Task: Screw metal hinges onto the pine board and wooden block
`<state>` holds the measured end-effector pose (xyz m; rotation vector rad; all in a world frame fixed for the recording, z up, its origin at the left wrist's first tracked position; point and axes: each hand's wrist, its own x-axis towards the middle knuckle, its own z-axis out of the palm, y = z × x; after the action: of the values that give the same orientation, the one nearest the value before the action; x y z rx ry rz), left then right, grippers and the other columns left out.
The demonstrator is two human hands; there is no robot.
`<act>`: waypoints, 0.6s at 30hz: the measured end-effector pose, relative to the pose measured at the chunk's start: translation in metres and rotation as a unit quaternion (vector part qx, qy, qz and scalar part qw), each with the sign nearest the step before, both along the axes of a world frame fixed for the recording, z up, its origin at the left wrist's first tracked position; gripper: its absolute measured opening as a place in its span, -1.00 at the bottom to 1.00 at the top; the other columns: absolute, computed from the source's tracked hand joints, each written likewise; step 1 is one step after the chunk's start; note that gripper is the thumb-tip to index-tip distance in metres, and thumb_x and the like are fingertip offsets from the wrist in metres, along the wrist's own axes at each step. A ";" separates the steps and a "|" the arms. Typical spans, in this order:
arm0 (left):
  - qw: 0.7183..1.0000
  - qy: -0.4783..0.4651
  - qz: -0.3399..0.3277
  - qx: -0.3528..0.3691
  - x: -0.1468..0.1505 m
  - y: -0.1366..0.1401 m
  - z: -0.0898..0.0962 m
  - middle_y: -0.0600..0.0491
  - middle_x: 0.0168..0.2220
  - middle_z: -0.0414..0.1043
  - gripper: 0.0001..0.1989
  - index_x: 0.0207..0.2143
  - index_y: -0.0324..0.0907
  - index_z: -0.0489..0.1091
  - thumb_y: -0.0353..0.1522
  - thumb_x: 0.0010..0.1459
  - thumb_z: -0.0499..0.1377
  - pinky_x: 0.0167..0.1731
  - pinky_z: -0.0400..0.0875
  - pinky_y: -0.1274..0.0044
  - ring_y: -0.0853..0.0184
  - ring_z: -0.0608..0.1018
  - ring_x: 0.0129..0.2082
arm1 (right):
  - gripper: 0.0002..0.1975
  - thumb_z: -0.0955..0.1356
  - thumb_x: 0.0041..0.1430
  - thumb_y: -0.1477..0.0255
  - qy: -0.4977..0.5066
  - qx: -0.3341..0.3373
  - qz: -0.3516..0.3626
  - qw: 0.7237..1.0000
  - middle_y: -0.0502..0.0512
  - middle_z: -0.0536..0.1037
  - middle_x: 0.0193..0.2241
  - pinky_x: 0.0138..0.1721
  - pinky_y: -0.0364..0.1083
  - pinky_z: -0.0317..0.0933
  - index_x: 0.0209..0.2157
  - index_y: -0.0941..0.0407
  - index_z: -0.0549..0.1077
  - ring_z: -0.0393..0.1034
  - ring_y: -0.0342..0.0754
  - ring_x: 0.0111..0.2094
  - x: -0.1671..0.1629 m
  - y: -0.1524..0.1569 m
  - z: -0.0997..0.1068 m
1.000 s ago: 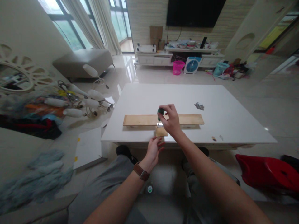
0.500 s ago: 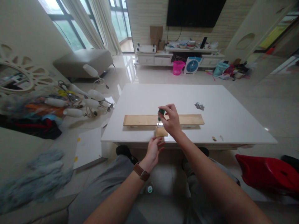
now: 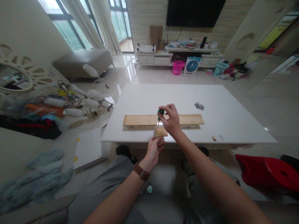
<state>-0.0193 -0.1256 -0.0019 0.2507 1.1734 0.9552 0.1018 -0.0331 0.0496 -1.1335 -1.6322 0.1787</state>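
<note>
One green-handled screwdriver (image 3: 161,111), near upright, held between thumb and fingers of the right hand (image 3: 171,122); its tip points down by the far edge of a small wooden piece (image 3: 161,132). Left hand (image 3: 153,150) is at that piece's near edge, palm turned up, fingers loosely bent; can't tell if it grips. Long wooden board (image 3: 140,120) lies crosswise just beyond, pale, flat, straight-edged, passing behind the right hand. All on a smooth white surface (image 3: 168,96), small piece near its front edge. Further right on it: loose pile of thin metal parts (image 3: 199,106). Around: glossy tiled floor (image 3: 259,102), red stool (image 3: 268,171) to the right, pink basket (image 3: 178,67) and blue-white fan (image 3: 192,65) by the far wall, black TV (image 3: 195,12) above.
</note>
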 end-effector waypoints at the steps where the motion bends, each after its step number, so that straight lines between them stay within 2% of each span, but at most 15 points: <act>1: 1.000 0.001 0.001 0.000 0.000 0.000 -0.001 -0.07 -0.02 0.59 -0.79 -0.07 -0.14 0.37 -0.49 0.25 0.21 -0.32 0.46 0.51 0.33 0.65 -0.26 | -0.75 0.43 0.28 0.47 0.000 0.002 -0.003 1.000 0.11 0.47 -0.15 -0.14 0.09 0.46 -0.02 -0.04 0.58 0.45 0.07 -0.09 0.000 0.000 0.000; 6: 1.000 0.002 -0.001 0.007 0.000 0.000 -0.003 -0.06 -0.03 0.59 -0.79 -0.06 -0.15 0.39 -0.47 0.25 0.21 -0.34 0.46 0.53 0.33 0.66 -0.26 | -0.60 0.32 0.31 0.59 -0.002 0.017 0.021 1.000 0.19 0.57 0.05 -0.09 0.11 0.49 0.10 -0.04 0.52 0.47 0.12 0.09 0.000 -0.001 0.001; 9: 1.000 0.001 -0.003 0.005 0.001 0.001 -0.003 -0.05 -0.04 0.59 -0.77 -0.06 -0.14 0.40 -0.47 0.23 0.23 -0.34 0.46 0.53 0.33 0.65 -0.26 | -0.55 0.29 0.30 0.63 -0.002 0.008 0.024 1.000 0.18 0.60 0.03 -0.09 0.11 0.49 0.12 -0.05 0.50 0.48 0.10 0.05 0.000 0.000 0.000; 14: 1.000 0.006 0.001 0.000 0.001 0.001 0.001 -0.04 -0.02 0.58 -0.79 -0.08 -0.15 0.40 -0.49 0.24 0.20 -0.36 0.45 0.53 0.35 0.64 -0.28 | -0.72 0.39 0.31 0.51 0.002 0.006 0.008 1.000 0.12 0.49 -0.14 -0.13 0.09 0.47 0.00 -0.05 0.57 0.46 0.07 -0.09 0.000 -0.001 0.000; 18: 1.000 0.002 -0.003 0.007 0.001 0.000 0.002 -0.05 0.00 0.57 -0.83 -0.10 -0.16 0.40 -0.48 0.25 0.19 -0.35 0.45 0.54 0.36 0.64 -0.27 | -0.77 0.44 0.29 0.46 0.004 0.009 -0.007 1.000 0.13 0.46 -0.14 -0.14 0.10 0.48 -0.03 -0.01 0.58 0.45 0.08 -0.09 0.000 -0.001 0.000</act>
<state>-0.0185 -0.1255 -0.0002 0.2672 1.1704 0.9576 0.1017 -0.0338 0.0493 -1.1293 -1.6143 0.1594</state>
